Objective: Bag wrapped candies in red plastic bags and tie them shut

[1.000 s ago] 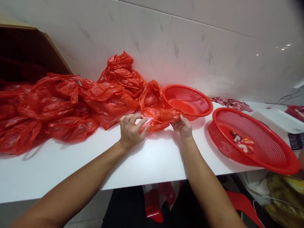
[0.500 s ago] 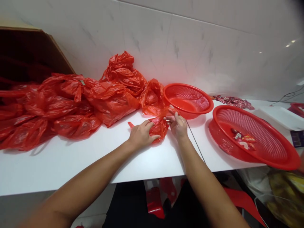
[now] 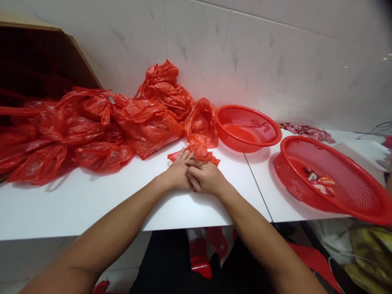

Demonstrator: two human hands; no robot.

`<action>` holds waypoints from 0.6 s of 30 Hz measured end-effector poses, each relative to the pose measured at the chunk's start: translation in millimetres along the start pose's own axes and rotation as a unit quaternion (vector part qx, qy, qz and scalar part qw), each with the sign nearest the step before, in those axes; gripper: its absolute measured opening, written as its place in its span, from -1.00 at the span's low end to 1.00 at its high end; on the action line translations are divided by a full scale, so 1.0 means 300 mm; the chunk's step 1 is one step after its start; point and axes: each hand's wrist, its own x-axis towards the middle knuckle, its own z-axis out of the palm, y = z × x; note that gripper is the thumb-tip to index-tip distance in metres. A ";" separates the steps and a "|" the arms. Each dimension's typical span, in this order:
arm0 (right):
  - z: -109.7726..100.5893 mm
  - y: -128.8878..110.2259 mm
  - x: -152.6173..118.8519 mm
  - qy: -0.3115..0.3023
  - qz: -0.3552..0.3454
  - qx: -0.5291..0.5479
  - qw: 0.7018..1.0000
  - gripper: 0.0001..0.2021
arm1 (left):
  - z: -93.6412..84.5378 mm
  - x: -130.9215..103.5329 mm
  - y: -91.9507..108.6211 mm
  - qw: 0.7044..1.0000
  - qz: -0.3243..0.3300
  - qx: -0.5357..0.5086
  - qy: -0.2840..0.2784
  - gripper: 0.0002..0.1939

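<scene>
A small red plastic bag [image 3: 200, 152] lies crumpled on the white table [image 3: 122, 208], partly under both hands. My left hand [image 3: 180, 171] rests on its near left part, fingers stretched forward. Crossing against it from the right, my right hand [image 3: 204, 176] has curled fingers closed on the bag's near part; most of that part is hidden. Just behind stands another red bag [image 3: 202, 122], touching a row of filled red bags [image 3: 150, 130] that runs to the left.
A red strainer basket [image 3: 248, 126] stands behind on the right. Nearer, a larger red basket [image 3: 333, 175] holds several small packets [image 3: 321, 183]. A cardboard box [image 3: 82, 61] is at the left, a white tray [image 3: 364, 153] at the far right.
My right hand has moved left and nearer, from beside the small bag to against my left hand. The small bag now lies flatter, and the view has shifted slightly.
</scene>
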 end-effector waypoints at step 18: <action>-0.248 0.010 -0.221 -0.193 0.410 0.090 0.887 -0.15 | -0.016 0.014 -0.015 0.999 0.019 -0.026 -0.004 -0.32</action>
